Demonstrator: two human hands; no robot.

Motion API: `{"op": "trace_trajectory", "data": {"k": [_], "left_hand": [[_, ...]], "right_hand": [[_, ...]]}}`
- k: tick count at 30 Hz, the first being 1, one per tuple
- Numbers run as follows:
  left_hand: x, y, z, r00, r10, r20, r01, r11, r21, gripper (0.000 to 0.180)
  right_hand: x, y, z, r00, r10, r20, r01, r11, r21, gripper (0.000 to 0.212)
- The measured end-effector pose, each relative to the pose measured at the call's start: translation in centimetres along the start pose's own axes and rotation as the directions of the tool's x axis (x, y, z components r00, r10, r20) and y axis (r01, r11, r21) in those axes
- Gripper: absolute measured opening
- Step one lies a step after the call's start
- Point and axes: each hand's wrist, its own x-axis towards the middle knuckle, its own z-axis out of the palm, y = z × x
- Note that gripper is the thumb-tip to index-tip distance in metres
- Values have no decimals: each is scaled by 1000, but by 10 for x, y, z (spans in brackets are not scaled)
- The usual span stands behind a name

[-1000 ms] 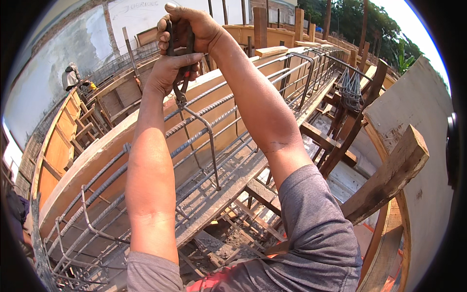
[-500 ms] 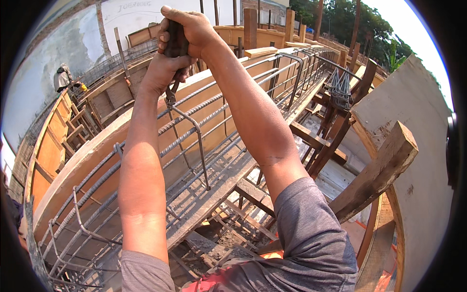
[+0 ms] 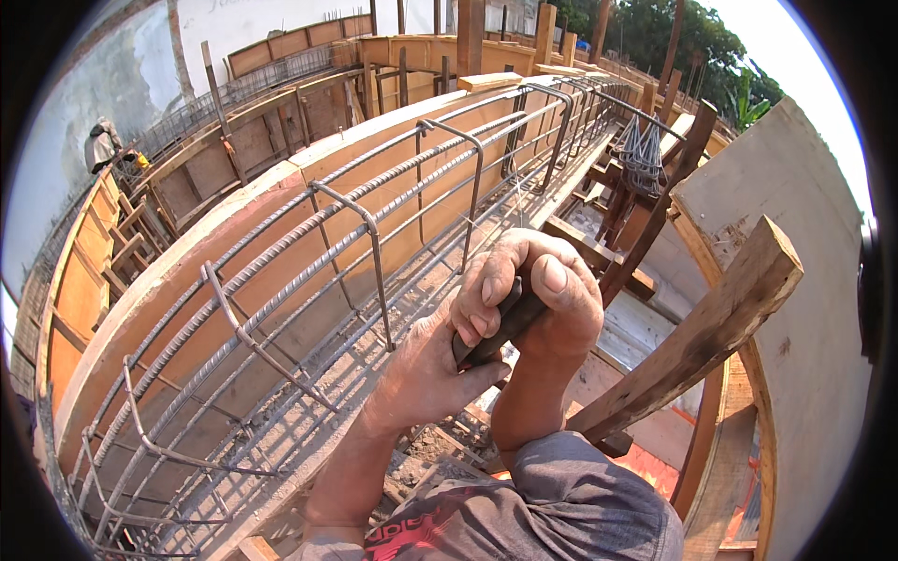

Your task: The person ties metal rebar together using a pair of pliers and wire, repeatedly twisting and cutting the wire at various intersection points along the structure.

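Observation:
Both my hands are closed round the dark handles of a pair of pincers, held close in front of my chest. My right hand wraps over the handles with its thumb on top. From the lower left, my left hand grips them too. The pincers' jaws are hidden behind my fingers. Just beyond the hands lies a long rebar cage of ribbed bars and bent stirrups, running beside a curved plywood form wall. A thin wire shows above my right hand.
A thick timber post slants up close on my right, before a large grey panel. Bundled wire ties hang farther off. At far left another person is bent by the formwork. Gaps between timbers open below the cage.
My hands and the pincers have come back from the cage's top bars, down and right toward my chest. The jaws, seen earlier at a stirrup corner, are now hidden.

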Motion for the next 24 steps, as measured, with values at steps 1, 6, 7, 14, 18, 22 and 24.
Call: {"op": "trace_trajectory", "data": {"k": [1,6,7,14,18,22,24], "left_hand": [[-16,-5,4,999,-25,24,22,995,100,43],[-109,-90,13,928,-357,103,370,913,-168,41],[-124,-97,17,906,-417,71,422,882,-209,40],[-190,-135,34,845,-518,-135,535,817,215,30],[-204,-145,46,895,-403,-191,436,694,574,42],[-224,-177,50,885,-425,-190,460,738,494,40],[-224,-182,48,887,-428,-175,459,771,441,46]], "right_hand": [[-20,10,-2,993,91,-78,-89,996,32,34],[-92,87,-15,779,558,-287,-478,824,303,23],[-106,102,-15,698,647,-307,-504,748,431,22],[-167,159,-39,322,839,-439,-652,533,540,18],[-202,182,-76,268,855,-444,-630,504,591,18],[-217,185,-78,279,829,-485,-857,443,264,15],[-236,192,-99,400,827,-395,-900,435,-1,16]]}}
